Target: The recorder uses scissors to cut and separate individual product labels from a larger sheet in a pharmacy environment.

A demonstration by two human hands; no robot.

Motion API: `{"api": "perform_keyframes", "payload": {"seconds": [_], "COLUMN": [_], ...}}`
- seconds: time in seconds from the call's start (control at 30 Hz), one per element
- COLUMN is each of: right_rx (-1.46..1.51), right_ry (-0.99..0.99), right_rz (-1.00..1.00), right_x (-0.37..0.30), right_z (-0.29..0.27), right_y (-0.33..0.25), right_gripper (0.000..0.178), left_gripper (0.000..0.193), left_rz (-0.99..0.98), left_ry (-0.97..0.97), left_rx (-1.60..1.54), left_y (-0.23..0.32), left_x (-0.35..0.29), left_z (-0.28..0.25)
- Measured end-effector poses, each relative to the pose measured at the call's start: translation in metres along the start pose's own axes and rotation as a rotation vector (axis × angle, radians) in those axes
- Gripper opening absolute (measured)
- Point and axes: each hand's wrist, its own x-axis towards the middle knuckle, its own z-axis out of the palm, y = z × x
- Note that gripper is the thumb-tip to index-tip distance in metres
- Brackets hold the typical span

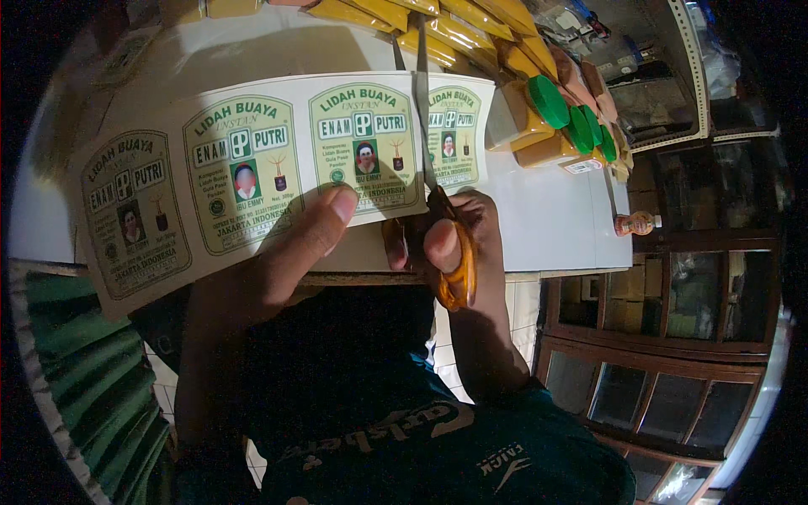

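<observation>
A long paper strip of printed labels, cream with green arched borders, stretches across the view above the table's near edge. My left hand grips its lower edge, thumb on the printed face and the other fingers hidden behind. Scissors with orange handles are in my right hand, thumb through one loop. Their blades point away from me and straddle the strip between its last two labels on the right. One blade lies in front of the paper; most of the other is hidden behind it.
Past the strip, a white table bears a heap of yellow-filled packets. Jars with green lids lie to their right. A small bottle is at the table's right edge. Glass-fronted wooden cabinets stand at right, green pleated cloth at left.
</observation>
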Motion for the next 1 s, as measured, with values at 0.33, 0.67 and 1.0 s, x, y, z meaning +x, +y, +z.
{"api": "perform_keyframes", "payload": {"seconds": [0.33, 0.67, 1.0], "right_rx": [-0.099, -0.116, -0.395], "right_ry": [-0.121, 0.031, 0.106], "right_rz": [0.101, -0.170, -0.374], "right_x": [-0.009, 0.004, 0.010], "right_z": [-0.022, -0.004, -0.016], "right_y": [0.001, -0.027, -0.022], "right_gripper": [0.062, 0.044, 0.033], "left_gripper": [0.027, 0.044, 0.070], "left_rz": [-0.208, 0.469, 0.400], "left_ry": [-0.013, -0.080, 0.154], "left_rx": [-0.112, 0.004, 0.234], "left_y": [0.046, 0.033, 0.062], "left_x": [0.002, 0.004, -0.016], "left_z": [0.005, 0.009, -0.076]}}
